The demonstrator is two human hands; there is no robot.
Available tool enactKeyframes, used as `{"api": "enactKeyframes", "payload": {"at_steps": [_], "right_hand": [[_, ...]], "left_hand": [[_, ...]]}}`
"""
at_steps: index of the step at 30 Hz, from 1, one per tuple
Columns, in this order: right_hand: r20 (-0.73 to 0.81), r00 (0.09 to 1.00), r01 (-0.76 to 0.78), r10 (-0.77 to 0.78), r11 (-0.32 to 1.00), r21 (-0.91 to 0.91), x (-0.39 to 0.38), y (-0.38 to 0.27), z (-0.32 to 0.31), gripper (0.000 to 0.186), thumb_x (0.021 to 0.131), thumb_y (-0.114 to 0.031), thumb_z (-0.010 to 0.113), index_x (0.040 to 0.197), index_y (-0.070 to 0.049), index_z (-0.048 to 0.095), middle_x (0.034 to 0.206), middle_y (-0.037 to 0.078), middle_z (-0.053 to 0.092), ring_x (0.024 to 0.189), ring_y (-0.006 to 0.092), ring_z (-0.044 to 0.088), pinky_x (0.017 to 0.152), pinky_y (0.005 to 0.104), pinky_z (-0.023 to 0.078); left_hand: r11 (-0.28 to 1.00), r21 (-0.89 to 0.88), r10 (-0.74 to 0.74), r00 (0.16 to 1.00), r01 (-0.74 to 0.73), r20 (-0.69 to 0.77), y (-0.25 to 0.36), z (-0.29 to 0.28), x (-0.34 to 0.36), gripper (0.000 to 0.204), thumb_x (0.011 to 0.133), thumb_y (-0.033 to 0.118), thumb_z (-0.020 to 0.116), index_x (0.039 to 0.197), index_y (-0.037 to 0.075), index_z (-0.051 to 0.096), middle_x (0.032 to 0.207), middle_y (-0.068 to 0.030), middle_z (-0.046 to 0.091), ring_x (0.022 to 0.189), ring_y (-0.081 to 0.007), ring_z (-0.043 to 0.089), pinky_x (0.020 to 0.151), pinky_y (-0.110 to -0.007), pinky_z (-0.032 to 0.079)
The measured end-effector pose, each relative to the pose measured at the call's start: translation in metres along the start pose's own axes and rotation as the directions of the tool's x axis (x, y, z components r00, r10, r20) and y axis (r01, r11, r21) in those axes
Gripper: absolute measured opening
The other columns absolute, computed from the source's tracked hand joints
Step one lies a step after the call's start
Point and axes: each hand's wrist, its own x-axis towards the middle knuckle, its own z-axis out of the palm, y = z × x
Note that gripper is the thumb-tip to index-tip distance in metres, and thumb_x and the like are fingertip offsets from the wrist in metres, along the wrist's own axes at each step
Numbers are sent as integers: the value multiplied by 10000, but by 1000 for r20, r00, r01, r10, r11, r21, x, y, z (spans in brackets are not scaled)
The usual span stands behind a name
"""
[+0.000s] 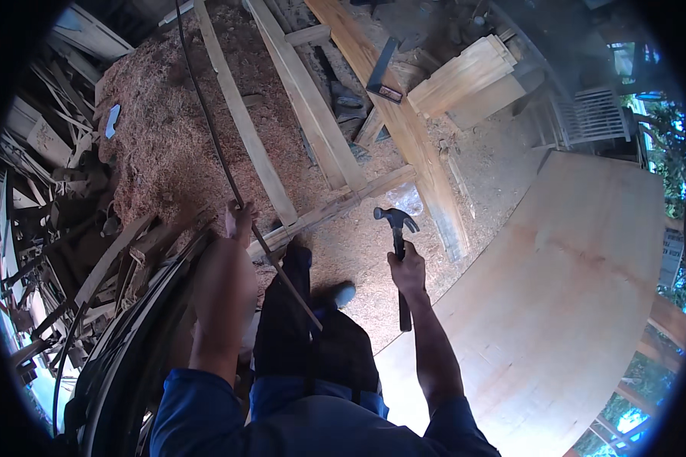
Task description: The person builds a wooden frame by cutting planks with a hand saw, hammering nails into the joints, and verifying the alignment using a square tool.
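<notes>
My left hand (238,221) grips a long, thin, dark strip (213,137) that runs from beyond the top of the view down across my legs. My right hand (407,268) is closed round the handle of a claw hammer (395,218), its head upright above the fist. Beyond my hands lies a wooden frame of pale boards (248,141) and crosspieces on shavings-covered ground, with a wider yellowish plank (427,183) at its right. A dark flat tool (383,70) rests on that plank.
A large plywood sheet (556,297) fills the right side. A mound of shavings (149,107) is at upper left, beside jumbled scrap wood (46,137). Short boards (461,76) are stacked at the back; a white slatted piece (596,118) stands at upper right.
</notes>
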Motion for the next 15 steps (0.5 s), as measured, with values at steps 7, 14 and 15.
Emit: {"api": "enactKeyframes", "payload": {"at_steps": [7,14,15], "right_hand": [[-81,995,-85,59,926,-367,175,83,-24,352,865,-273,638,1144,-73,564,979,234,694,925,441,668,823,547,518],[-88,996,-39,1,901,-432,235,121,-6,388,908,-247,616,1240,-76,513,1080,265,644,973,446,641,829,550,503],[-129,991,-34,-23,907,-420,244,132,-8,421,902,-226,620,1278,-77,506,1112,280,616,1011,447,624,846,547,497]], "left_hand": [[964,233,90,982,-128,168,-28,-11,-19,605,929,400,672,1317,9,421,872,-52,570,854,-142,599,735,-315,485],[565,732,634,768,-381,-90,24,1,-61,598,880,196,707,1366,6,414,1202,-237,546,1124,-380,555,944,-451,464],[584,722,622,776,-370,-105,35,12,-66,598,880,196,707,1366,6,414,1202,-237,546,1124,-380,555,944,-451,464]]}}
